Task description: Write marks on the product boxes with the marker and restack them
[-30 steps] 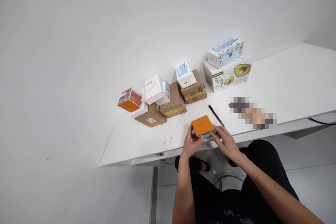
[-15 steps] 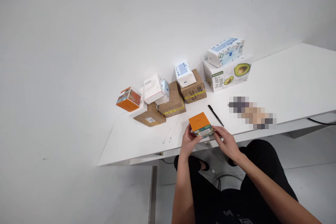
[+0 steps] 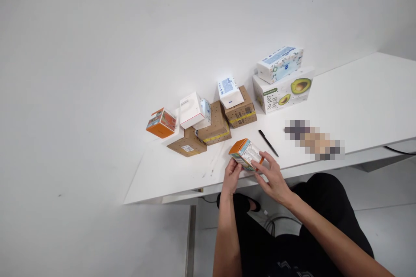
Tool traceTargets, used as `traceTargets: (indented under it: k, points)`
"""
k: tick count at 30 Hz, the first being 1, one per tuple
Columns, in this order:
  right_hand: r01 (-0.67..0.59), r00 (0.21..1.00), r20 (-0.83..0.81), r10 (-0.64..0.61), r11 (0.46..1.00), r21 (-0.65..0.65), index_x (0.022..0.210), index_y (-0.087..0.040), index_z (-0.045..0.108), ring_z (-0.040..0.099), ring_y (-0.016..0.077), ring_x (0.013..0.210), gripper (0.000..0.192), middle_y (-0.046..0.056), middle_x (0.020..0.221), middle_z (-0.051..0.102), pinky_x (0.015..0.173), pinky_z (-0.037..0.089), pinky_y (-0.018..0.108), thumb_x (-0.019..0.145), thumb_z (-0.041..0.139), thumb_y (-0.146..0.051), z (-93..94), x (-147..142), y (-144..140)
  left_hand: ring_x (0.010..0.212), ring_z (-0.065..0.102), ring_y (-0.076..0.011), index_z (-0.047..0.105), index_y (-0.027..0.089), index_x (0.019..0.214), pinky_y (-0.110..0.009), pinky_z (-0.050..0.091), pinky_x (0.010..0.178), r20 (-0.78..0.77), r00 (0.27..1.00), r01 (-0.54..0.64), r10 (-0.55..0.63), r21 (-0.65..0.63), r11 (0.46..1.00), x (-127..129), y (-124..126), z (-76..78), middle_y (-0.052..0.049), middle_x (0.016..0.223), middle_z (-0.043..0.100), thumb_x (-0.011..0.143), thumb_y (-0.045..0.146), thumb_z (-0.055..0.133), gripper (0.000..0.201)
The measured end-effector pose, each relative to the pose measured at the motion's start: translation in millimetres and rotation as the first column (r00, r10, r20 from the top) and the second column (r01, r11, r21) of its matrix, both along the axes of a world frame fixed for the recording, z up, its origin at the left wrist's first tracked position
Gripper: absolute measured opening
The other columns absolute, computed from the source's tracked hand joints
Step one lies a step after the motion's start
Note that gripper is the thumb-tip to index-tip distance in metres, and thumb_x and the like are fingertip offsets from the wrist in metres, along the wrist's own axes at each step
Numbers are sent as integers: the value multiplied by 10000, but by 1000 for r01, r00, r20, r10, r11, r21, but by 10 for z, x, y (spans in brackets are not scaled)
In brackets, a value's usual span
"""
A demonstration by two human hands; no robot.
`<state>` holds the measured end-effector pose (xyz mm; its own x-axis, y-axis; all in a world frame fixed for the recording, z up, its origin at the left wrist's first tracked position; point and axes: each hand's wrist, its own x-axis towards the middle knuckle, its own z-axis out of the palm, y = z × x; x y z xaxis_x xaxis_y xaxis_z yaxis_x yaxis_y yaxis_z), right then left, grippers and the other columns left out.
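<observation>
A small orange carton [image 3: 245, 154] is tilted near the front edge of the table, with a white printed panel facing up and toward me. My left hand [image 3: 231, 176] grips its lower left corner, thumb in front. Around its right end curl the fingers of my right hand [image 3: 272, 177], with the thumb low by the near edge. Just right of the carton lies a black pen [image 3: 268, 143] on the white table [image 3: 357, 95].
Along the wall stand several brown cardboard boxes [image 3: 214, 123], topped by tissue packs [image 3: 230, 92] and a white box [image 3: 191, 110]. Another orange carton [image 3: 161, 122] sits at the left end. An avocado-printed box [image 3: 286, 91] carries a larger tissue pack [image 3: 281, 64]. A blurred patch [image 3: 313, 138] covers something at right.
The carton has turned in my hands, from its orange face up to a white printed panel showing. My right hand has shifted its fingers on the carton's right end.
</observation>
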<state>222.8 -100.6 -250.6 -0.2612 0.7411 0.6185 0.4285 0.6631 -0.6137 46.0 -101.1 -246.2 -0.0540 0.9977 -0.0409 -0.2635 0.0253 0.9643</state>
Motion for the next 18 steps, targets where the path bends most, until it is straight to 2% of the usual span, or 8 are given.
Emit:
traceTargets:
  k: [3, 5, 9, 11, 14, 18]
  points:
    - [-18, 1000, 1, 18, 1000, -1, 1304, -232, 519, 353, 334, 1337, 435, 161, 1431, 305, 1005, 426, 527, 875, 531, -160, 30, -16, -1, 1085, 598, -213, 508, 249, 1296, -354, 466, 929, 29, 999, -39, 40, -29, 999, 13, -9, -4, -83, 1199, 633, 822, 398, 665, 521]
    - [-35, 999, -5, 35, 999, 5, 1301, -230, 519, 360, 324, 1333, 433, 162, 1426, 308, 1006, 429, 518, 874, 531, -156, 50, -24, 6, 1096, 595, -217, 426, 272, 1365, -355, 475, 919, 38, 997, -67, 69, -48, 997, 13, -18, -30, -88, 1235, 608, 823, 450, 652, 613]
    - [-55, 998, -21, 55, 998, 12, 1286, -228, 521, 377, 317, 1321, 423, 165, 1409, 351, 1007, 427, 523, 870, 535, -152, 89, -37, 18, 1231, 516, -260, 112, 304, 1498, -381, 454, 975, -5, 995, -101, 100, -45, 994, 27, -27, -62, -131, 1408, 452, 730, 535, 716, 1003]
    - [-66, 997, -29, 67, 998, 10, 1284, -230, 518, 384, 313, 1320, 421, 165, 1407, 372, 1008, 427, 522, 871, 535, -152, 103, -41, 12, 1248, 504, -271, 26, 309, 1505, -382, 455, 981, -44, 991, -131, 128, -63, 989, 51, -26, -42, -145, 1430, 412, 682, 524, 761, 1124]
    - [-81, 995, -50, 81, 997, 2, 1285, -245, 518, 403, 303, 1315, 418, 156, 1401, 405, 1009, 430, 516, 876, 529, -158, 111, -37, -4, 1245, 509, -270, 65, 332, 1502, -379, 462, 974, -63, 988, -148, 142, -101, 984, 92, -22, 14, -131, 1429, 419, 684, 460, 778, 1093]
    - [-97, 989, -115, 91, 994, -46, 1255, -255, 544, 478, 267, 1258, 373, 137, 1361, 464, 986, 459, 469, 892, 514, -170, 103, 13, 24, 1191, 551, -261, 132, 325, 1497, -379, 475, 938, -31, 988, -156, 154, -119, 981, 115, -1, 69, -107, 1320, 540, 731, 402, 745, 984]
